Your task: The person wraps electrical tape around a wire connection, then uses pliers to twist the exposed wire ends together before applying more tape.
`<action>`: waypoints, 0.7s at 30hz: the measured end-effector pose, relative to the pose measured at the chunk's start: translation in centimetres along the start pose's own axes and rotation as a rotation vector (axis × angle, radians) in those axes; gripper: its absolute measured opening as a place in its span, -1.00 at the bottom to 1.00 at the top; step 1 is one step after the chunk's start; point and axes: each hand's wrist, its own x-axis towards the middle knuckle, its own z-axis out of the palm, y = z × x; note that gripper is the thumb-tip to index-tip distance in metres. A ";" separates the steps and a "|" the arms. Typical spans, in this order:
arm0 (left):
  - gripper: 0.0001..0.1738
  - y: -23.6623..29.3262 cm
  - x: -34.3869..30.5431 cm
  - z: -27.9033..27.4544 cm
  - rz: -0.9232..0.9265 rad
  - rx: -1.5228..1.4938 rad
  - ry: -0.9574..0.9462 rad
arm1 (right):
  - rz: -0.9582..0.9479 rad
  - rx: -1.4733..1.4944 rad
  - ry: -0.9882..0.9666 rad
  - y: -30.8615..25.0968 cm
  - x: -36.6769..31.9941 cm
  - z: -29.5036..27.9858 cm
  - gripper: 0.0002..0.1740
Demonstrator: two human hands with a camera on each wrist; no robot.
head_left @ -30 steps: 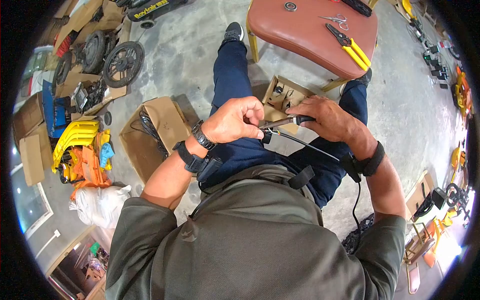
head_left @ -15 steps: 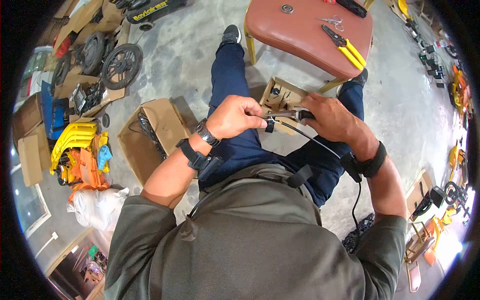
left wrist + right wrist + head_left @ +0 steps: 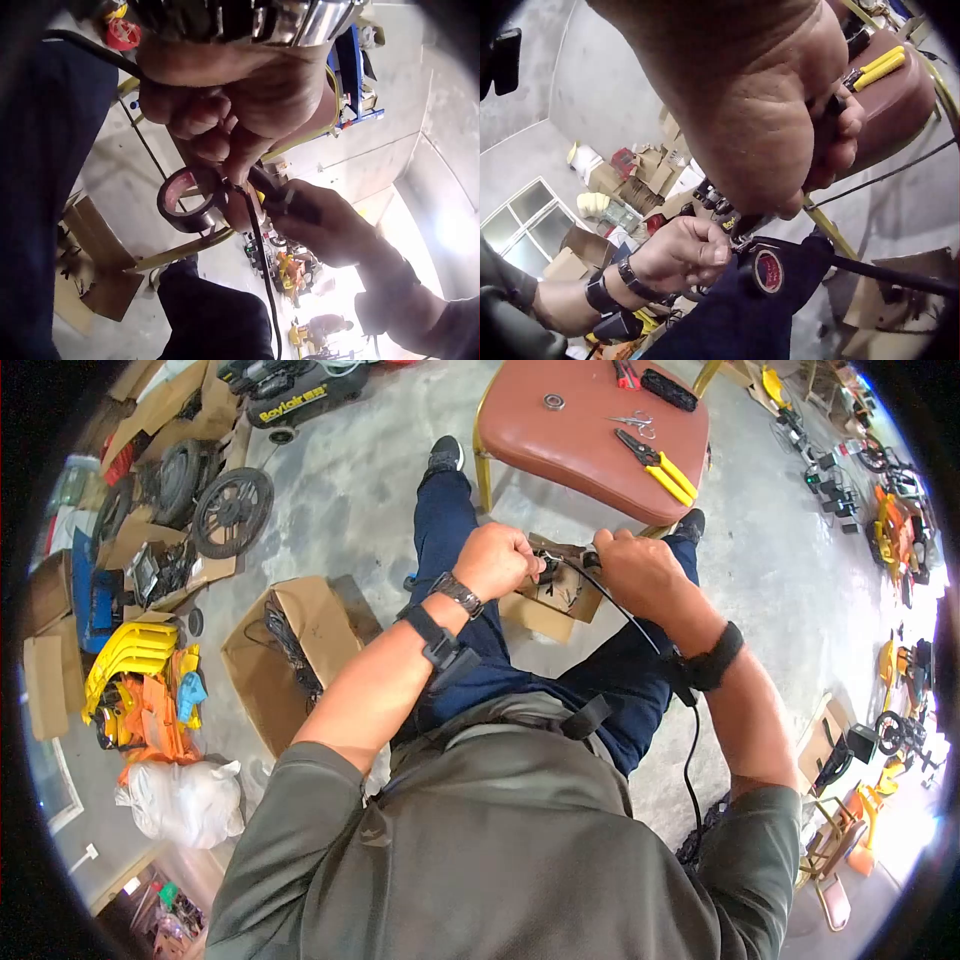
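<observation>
The tape (image 3: 191,201) was held in mid-air between the knees, with the chair (image 3: 560,440) edge just beyond it and a small box (image 3: 545,610) on the floor beneath. Open concrete was left on either side of the legs. A larger box (image 3: 260,660) stood well off to the left.

The roll was hung directly under the left hand (image 3: 497,560), against the thin black cable (image 3: 259,247). That cable was pinched between the curled fingers and thumb. Whether the roll itself was gripped could not be told. From the pinch the cable was led down and away past the right forearm.

The right hand (image 3: 640,570) was kept close by, almost knuckle to knuckle, with its fingers wrapped round a dark-handled tool (image 3: 832,112). The tool's tip was brought right up to the pinched spot.

The tape was shown as a black ring, part used, with a reddish inner core. On the chair seat, yellow-handled pliers (image 3: 660,465) were laid, well apart from the hands.
</observation>
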 end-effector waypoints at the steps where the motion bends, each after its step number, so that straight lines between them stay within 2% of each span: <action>1: -0.75 0.1 0.2 0.5 -0.011 0.052 0.024 | -0.002 -0.048 0.032 -0.1 0.1 0.2 -0.90; 7: -0.75 -2.1 2.8 4.1 -0.044 0.332 0.209 | 0.132 -0.181 0.010 -2.0 2.4 2.3 -0.83; 8: -0.74 -2.4 2.9 4.3 -0.011 0.389 0.224 | 0.163 -0.214 -0.054 -2.2 2.8 2.0 -0.78; 9: -0.72 -2.1 2.4 3.8 0.012 0.326 0.227 | 0.171 -0.221 -0.037 -2.3 2.4 1.7 -0.77; 14: -0.78 -2.2 0.1 1.7 0.032 0.069 0.100 | 0.118 -0.032 -0.046 -1.2 -1.5 1.1 -0.74; 18: -0.80 -2.4 -1.5 0.8 0.090 0.031 0.064 | 0.261 0.311 -0.033 -0.7 -3.3 0.3 -0.69; 21: -0.74 -3.5 -1.9 0.8 0.047 -0.072 0.022 | 0.247 0.466 0.193 1.2 -3.5 1.3 -0.66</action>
